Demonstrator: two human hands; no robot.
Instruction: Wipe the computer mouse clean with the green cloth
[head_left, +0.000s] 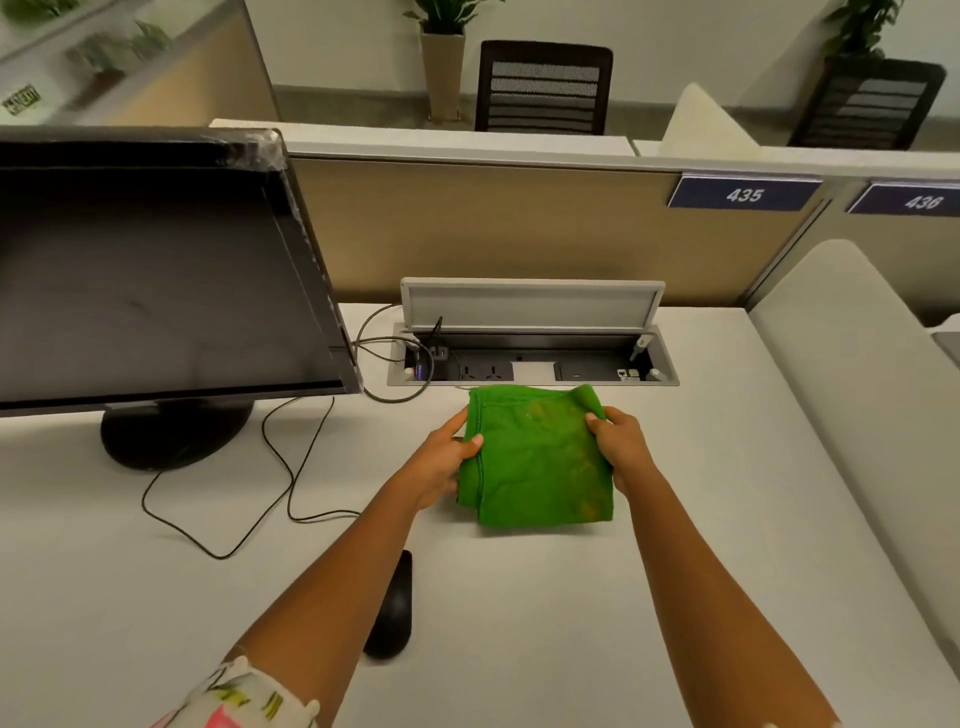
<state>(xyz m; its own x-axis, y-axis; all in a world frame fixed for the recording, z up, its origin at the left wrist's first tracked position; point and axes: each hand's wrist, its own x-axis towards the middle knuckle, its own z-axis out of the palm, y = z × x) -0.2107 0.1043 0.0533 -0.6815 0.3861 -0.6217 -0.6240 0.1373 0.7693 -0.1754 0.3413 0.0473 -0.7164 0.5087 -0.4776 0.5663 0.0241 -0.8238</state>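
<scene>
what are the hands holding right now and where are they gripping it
The green cloth: left hand pinches its left edge, right hand its right edge.

Both bare forearms reach forward from the lower edge of the view, converging slightly; the left hand (441, 462) grips the left edge of the green cloth (540, 462), thumb on top and fingers curled beneath; the right hand (618, 441) pinches the cloth's right edge, thumb over the fabric. A patterned sleeve (244, 696) covers the left upper arm near the elbow; the right arm shows bare throughout.
</scene>
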